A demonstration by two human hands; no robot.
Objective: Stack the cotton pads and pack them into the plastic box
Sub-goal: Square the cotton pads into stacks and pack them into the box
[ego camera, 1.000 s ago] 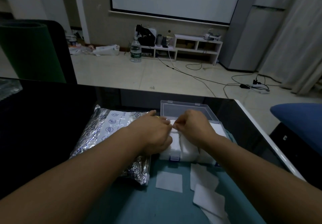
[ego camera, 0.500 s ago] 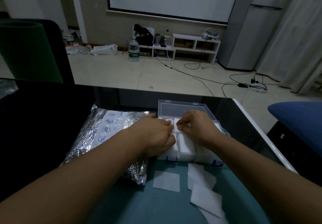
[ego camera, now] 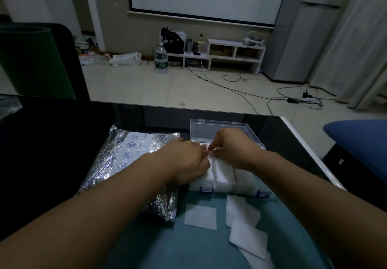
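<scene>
Lengthwise toward the camera, pad stacks (ego camera: 224, 174) fill plastic box (ego camera: 260, 193), hands (ego camera: 209, 153) pinching

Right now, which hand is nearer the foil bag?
Left. The left hand lies beside the foil bag, its forearm crossing the bag's corner; the right hand is farther off, over the plastic box.

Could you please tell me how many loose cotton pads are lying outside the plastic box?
3, maybe more overlapped: one below the plastic box, one to its right, one nearer the right forearm.
</scene>
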